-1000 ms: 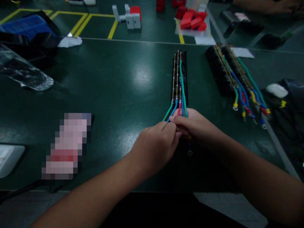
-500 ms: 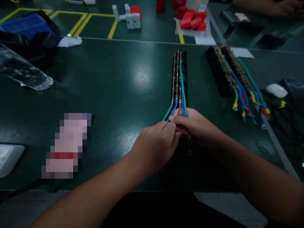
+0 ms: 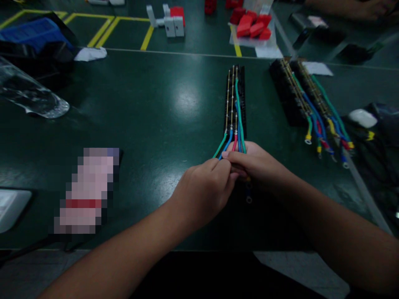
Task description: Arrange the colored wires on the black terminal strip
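Note:
A long black terminal strip lies lengthwise on the dark green table, with green, blue and red wires running out of its near end. My left hand and my right hand meet just below that end, both closed on the bundle of wires. Fingers of the two hands touch each other over the wires. A ring terminal shows below my right hand.
Two more black strips with coloured wires lie to the right. Red blocks and white parts sit at the far edge. A crumpled clear bag and a dark bag are at the left, a blurred-out object near me. Another person's arm shows top right.

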Action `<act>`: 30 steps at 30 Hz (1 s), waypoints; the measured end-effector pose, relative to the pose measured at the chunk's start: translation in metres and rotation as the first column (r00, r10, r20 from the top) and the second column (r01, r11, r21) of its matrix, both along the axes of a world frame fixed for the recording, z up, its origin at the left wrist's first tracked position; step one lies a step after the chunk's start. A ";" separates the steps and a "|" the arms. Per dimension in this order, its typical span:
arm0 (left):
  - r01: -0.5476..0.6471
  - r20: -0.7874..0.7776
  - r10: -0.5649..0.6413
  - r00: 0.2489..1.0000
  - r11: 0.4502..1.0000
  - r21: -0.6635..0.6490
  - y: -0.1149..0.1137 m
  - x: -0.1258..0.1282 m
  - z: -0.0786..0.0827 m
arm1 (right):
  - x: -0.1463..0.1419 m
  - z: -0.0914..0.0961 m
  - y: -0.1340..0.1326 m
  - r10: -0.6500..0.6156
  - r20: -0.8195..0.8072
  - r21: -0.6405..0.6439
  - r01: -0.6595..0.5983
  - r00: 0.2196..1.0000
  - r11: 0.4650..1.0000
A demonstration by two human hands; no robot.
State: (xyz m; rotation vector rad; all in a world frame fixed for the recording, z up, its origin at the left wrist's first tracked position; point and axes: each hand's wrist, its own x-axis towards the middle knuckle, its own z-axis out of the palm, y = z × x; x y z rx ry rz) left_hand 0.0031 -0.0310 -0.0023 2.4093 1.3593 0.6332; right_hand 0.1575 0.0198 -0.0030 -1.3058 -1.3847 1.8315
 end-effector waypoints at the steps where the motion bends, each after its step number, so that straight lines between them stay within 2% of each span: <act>1: -0.001 -0.001 0.001 1.000 1.000 0.000 0.000 0.000 0.000 | 0.000 0.000 0.000 -0.001 0.000 0.001 0.001 1.000 1.000; 30: 0.013 -0.016 -0.013 1.000 1.000 0.007 0.000 -0.001 0.000 | 0.000 0.000 0.000 -0.004 -0.005 0.025 0.004 1.000 1.000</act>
